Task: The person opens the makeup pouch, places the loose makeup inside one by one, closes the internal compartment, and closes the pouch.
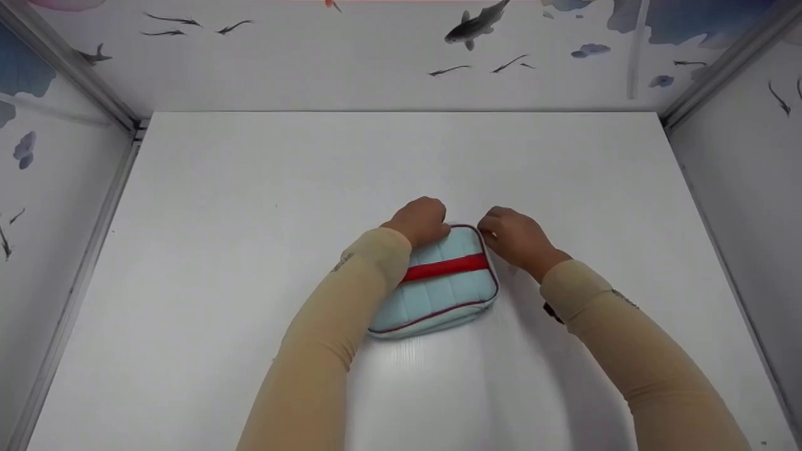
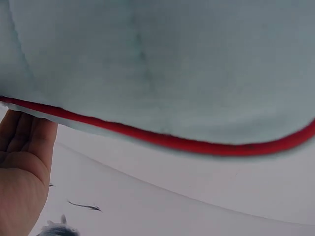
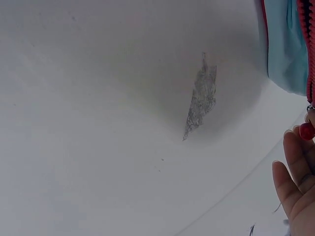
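Observation:
A light blue quilted pouch [image 1: 446, 294] with a red strap and dark red piping lies on the white table. My left hand [image 1: 421, 220] grips its far edge, thumb on the top face; in the left wrist view that hand [image 2: 22, 169] shows at the pouch's edge, its fingertips hidden behind the fabric. At the far right corner, my right hand [image 1: 515, 237] pinches the zipper's pull. The right wrist view shows the red pull [image 3: 307, 131] between the fingers of that hand [image 3: 302, 196], at the end of the red-toothed zipper [image 3: 310, 54].
The white table [image 1: 250, 175] is bounded by a back panel [image 1: 351, 69] and side panels printed with fish and blue shapes. Metal frame posts [image 1: 81, 69] run along the corners. A grey scuffed patch [image 3: 201, 96] marks the tabletop near the pouch.

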`<state>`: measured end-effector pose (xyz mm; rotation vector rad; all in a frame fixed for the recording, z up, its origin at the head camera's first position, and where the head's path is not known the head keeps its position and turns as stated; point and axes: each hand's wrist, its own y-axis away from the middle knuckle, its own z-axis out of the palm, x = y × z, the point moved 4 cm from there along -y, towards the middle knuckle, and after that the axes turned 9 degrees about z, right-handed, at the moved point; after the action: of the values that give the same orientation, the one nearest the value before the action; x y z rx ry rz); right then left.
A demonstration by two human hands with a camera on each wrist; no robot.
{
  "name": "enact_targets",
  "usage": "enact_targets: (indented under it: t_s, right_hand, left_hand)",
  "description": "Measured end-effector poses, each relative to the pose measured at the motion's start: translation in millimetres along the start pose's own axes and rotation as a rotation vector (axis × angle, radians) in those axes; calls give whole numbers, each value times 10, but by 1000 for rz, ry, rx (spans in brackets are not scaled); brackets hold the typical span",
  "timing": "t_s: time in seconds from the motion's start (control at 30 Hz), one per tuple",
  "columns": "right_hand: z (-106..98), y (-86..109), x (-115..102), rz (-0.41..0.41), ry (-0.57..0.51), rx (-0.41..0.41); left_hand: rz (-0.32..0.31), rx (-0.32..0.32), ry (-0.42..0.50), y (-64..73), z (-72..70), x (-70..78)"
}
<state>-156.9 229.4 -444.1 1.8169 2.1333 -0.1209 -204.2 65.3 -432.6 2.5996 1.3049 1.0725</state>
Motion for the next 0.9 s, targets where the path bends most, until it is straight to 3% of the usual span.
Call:
enact_targets:
  t_s: [0.3, 0.47, 0.67, 0.9]
  right_hand:
    - [-25, -6, -42, -21, 24, -19]
    - [-32, 4, -49, 16, 5, -14]
    - [-16, 19, -30, 107, -56, -12]
    - [8, 38, -64, 141, -77, -33]
  left_hand:
    - [42, -36, -139, -41, 5, 138]
    - [39, -18, -154, -42, -20, 144]
    - [3, 42, -142, -42, -73, 72]
    - [-53, 129, -181, -30, -131, -21]
